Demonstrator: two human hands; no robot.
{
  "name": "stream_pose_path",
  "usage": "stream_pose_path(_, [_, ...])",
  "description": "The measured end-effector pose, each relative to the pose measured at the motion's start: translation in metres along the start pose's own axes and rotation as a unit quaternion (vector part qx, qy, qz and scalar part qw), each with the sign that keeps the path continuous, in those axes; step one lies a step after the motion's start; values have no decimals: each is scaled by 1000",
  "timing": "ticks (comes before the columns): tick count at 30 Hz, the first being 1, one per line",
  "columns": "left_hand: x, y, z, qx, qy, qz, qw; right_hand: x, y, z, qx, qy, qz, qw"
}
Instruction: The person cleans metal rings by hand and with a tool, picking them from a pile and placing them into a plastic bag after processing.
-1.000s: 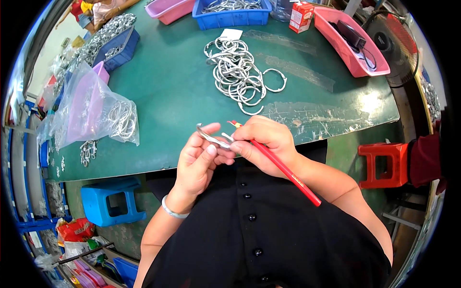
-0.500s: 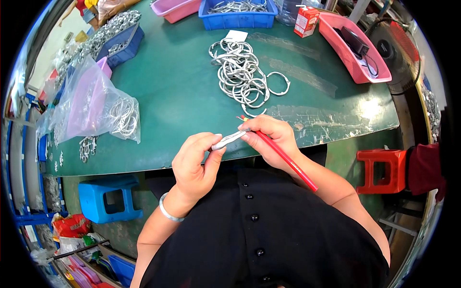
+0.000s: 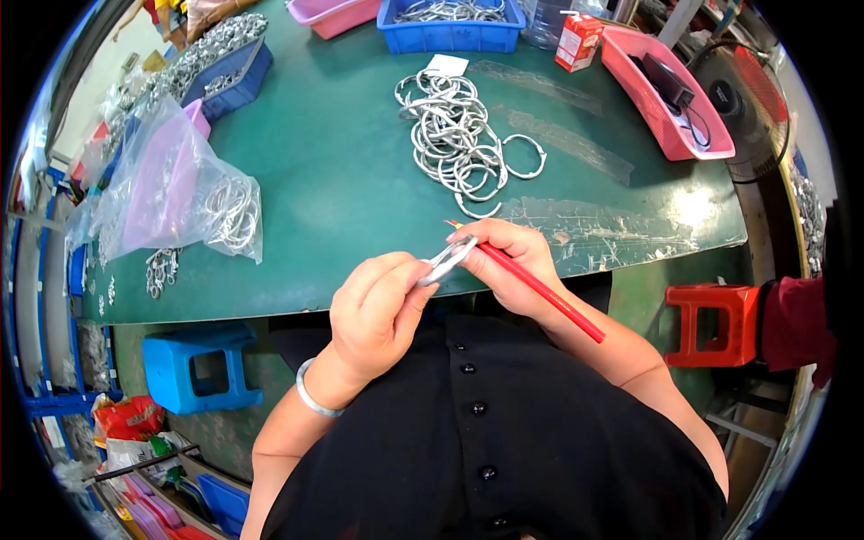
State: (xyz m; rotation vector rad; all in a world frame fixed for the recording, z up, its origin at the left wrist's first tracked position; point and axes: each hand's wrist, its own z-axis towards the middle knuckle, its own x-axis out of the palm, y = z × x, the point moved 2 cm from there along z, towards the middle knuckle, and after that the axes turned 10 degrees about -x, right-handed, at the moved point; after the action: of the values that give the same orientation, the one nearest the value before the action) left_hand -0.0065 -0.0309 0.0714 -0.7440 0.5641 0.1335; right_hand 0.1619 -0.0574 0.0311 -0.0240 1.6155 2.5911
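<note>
Between my two hands, over the table's near edge, is a silver metal ring (image 3: pixel 447 261), seen almost edge-on. My left hand (image 3: pixel 373 301) pinches its left end between thumb and fingers. My right hand (image 3: pixel 517 270) grips the ring's right end and also holds a red pencil (image 3: pixel 549 295), whose tip points away to the upper left and whose shaft slopes back over my wrist. Beyond my hands lies a heap of similar silver rings (image 3: pixel 450 130). One ring (image 3: pixel 524 157) sits at the heap's right side, and an opened ring (image 3: pixel 477 209) lies at its near end.
On the green table (image 3: pixel 324 162) are a clear bag with rings (image 3: pixel 232 216) at left, a blue bin (image 3: pixel 450 36) at the back, a pink basket (image 3: pixel 661 112) and a red carton (image 3: pixel 578 42). A blue stool (image 3: pixel 202 364) and a red stool (image 3: pixel 713 324) stand below.
The ring has turned in my hands, so its loop opening now shows. My left hand has shifted slightly right, and the red pencil's rear end has swung a little up and right.
</note>
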Motion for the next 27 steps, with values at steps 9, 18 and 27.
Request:
stream_pose_path(9, [0, 2, -2, -88, 17, -33, 995, 0, -4, -4, 79, -10, 52, 995])
stream_pose_path(18, [8, 27, -12, -415, 52, -376, 827, -8, 21, 1, -51, -16, 40, 998])
stream_pose_path(27, [13, 26, -11, -463, 81, -421, 776, -4, 20, 10, -143, 67, -21, 987])
